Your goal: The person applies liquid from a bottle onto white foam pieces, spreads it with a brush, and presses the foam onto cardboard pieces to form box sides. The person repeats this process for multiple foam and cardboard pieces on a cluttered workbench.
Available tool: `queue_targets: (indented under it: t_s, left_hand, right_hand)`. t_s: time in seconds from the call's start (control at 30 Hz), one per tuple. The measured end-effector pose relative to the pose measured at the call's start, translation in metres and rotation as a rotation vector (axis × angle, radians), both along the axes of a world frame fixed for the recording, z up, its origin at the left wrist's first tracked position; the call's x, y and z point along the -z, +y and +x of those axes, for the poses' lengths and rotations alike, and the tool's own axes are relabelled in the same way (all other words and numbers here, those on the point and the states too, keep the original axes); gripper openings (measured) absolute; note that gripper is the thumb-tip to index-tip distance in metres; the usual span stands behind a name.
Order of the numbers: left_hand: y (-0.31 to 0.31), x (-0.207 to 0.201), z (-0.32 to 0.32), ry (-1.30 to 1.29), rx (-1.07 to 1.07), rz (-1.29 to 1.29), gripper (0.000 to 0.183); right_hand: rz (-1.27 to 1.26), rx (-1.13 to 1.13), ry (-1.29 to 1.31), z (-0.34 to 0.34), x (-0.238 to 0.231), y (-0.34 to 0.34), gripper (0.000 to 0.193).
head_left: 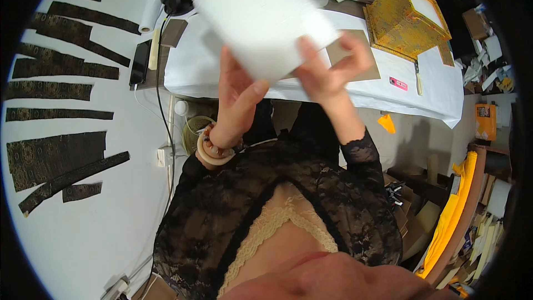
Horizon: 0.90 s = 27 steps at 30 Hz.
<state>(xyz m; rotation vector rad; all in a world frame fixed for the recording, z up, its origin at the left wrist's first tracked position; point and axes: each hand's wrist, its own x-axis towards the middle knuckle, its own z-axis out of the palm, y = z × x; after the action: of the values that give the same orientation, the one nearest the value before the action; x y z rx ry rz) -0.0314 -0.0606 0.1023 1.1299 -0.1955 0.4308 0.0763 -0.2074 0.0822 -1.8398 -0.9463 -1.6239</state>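
A white, soft-looking rectangular padded panel (261, 16) is held up over the table, somewhat blurred by motion. My left hand (237, 97) supports its lower left part, with the thumb at the bottom corner. At its lower right side, my right hand (327, 78) grips the edge between thumb and fingers; those fingers are partly smeared. Beneath and to the right lies a flat grey-brown board (361, 58) on the white-covered table (211, 80). Whether the panel is one piece or several layers, I cannot tell.
A gold brocade box (391, 16) stands at the back right. Near it lie a knife-like tool (419, 82) and a small pink object (398, 83). Dark patterned fabric strips (55, 150) cover the white surface at left, beside a phone (140, 62) and a hanging black cable (161, 80).
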Motion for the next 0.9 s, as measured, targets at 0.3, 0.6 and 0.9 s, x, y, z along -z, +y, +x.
queue_targets:
  t_s: [0.3,0.6,0.9]
  left_hand:
    - [0.090,0.113,0.094,0.314,-0.436,0.759,0.057]
    - [0.091,0.152,0.149,0.415,-0.199,0.900,0.049]
    - [0.142,-0.087,0.079,0.101,-0.417,0.665,0.012]
  right_hand:
    - [0.522,-0.431,0.735,0.038,-0.029,-0.096,0.076]
    - [0.989,-0.648,0.971,0.044,0.027,-0.128,0.062]
    - [1.190,-0.723,0.930,0.033,0.030,-0.171,0.068]
